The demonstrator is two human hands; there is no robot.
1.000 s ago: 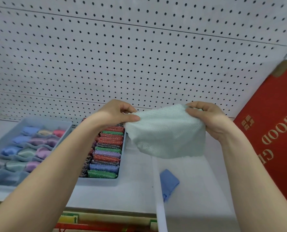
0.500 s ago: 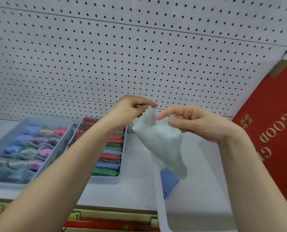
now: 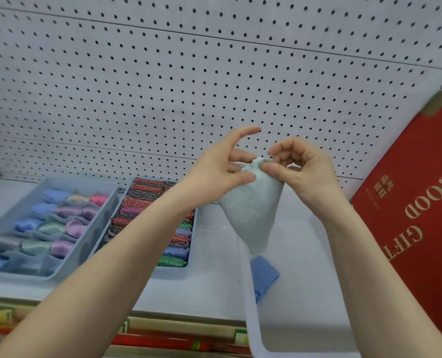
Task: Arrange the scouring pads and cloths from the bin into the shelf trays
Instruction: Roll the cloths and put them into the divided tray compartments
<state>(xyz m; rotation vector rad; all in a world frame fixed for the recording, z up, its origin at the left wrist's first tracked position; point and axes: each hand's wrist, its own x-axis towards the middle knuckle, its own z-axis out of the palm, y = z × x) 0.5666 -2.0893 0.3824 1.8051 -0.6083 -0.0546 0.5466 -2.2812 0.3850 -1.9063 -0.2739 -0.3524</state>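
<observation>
A pale mint cloth (image 3: pixel 252 210) hangs folded into a cone above the clear bin (image 3: pixel 248 293). My left hand (image 3: pixel 222 166) pinches its top from the left, index finger lifted. My right hand (image 3: pixel 299 169) pinches the same gathered top from the right. A blue cloth (image 3: pixel 263 276) lies in the bin below. On the shelf to the left, one grey tray (image 3: pixel 103 210) holds pastel folded cloths, and a second tray (image 3: pixel 192 257) holds rows of glittery scouring pads (image 3: pixel 150 202).
White pegboard (image 3: pixel 188 86) backs the shelf. A red gift box (image 3: pixel 421 202) leans at the right, close to my right forearm. Colourful packages (image 3: pixel 163 337) sit on the shelf below the front edge.
The cloth was spread wide between both hands; my hands came together and gathered its top corners, so it now hangs as a narrow cone.
</observation>
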